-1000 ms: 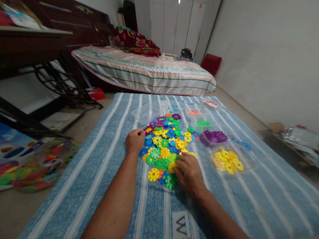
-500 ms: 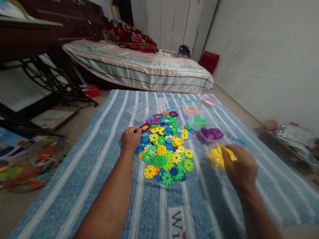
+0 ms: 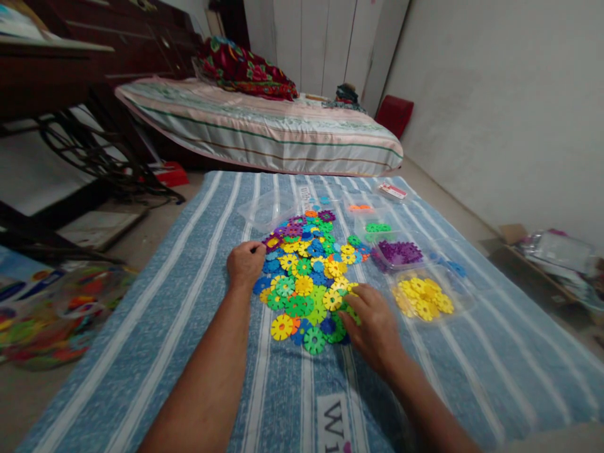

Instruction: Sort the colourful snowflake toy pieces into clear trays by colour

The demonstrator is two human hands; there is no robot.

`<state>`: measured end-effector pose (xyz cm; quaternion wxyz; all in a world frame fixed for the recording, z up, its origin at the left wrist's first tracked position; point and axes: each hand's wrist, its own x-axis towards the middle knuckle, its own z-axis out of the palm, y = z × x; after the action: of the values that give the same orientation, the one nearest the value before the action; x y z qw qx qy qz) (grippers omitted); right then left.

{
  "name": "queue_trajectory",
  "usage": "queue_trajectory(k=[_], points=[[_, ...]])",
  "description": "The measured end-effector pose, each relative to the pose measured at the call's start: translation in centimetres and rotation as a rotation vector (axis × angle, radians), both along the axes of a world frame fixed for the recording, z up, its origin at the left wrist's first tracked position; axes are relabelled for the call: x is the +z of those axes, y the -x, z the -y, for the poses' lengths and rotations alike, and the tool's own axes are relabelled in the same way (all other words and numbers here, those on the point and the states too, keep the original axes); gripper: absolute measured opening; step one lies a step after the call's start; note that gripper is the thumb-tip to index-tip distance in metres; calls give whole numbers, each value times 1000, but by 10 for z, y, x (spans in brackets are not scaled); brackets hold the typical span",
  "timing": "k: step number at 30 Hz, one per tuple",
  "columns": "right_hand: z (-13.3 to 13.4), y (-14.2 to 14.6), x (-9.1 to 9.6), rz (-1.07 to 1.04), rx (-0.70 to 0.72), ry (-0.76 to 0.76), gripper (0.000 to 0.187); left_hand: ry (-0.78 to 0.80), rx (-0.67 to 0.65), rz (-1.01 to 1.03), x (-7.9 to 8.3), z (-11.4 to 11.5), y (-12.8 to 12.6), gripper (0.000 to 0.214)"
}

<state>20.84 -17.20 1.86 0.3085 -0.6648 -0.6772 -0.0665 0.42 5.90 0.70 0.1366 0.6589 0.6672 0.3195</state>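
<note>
A heap of flat, flower-shaped plastic discs (image 3: 306, 277) in several colours lies on a blue striped mat (image 3: 472, 371). My left hand (image 3: 245, 264) rests at the heap's left edge, curled into a fist; what it holds, if anything, is hidden. My right hand (image 3: 372, 324) is at the heap's near right edge, fingers bent and pressed together on a disc there. Right of the heap stand clear trays, each with discs of one colour: yellow (image 3: 425, 299), purple (image 3: 400, 253), green (image 3: 377, 228) and orange (image 3: 361, 207).
An empty clear container (image 3: 267, 211) lies behind the heap. A mattress (image 3: 264, 129) runs along the mat's far end. A dark table with an iron frame (image 3: 70, 145) stands at the left, and a bag of colourful toys (image 3: 56, 314) lies on the floor.
My right hand went from the heap to the yellow tray and has come back to the heap's right edge. My left hand stayed put. The view tilted slightly.
</note>
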Motion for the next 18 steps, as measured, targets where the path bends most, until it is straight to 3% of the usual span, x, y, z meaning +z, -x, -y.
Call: queue_trajectory(k=[5,8,14,18], points=[[-20,13,-4,96,-60,198,34,-3,-1,-1,3,3,0,34],[-24,17,-9,106,-46,219,32,-7,-1,2,3,3,-1,32],[-25,15,-20,78,10,22,13,-21,-1,8,0,2,-1,32],[-28,10,-18,27,61,-202,16,-15,-10,-5,0,2,-1,32]])
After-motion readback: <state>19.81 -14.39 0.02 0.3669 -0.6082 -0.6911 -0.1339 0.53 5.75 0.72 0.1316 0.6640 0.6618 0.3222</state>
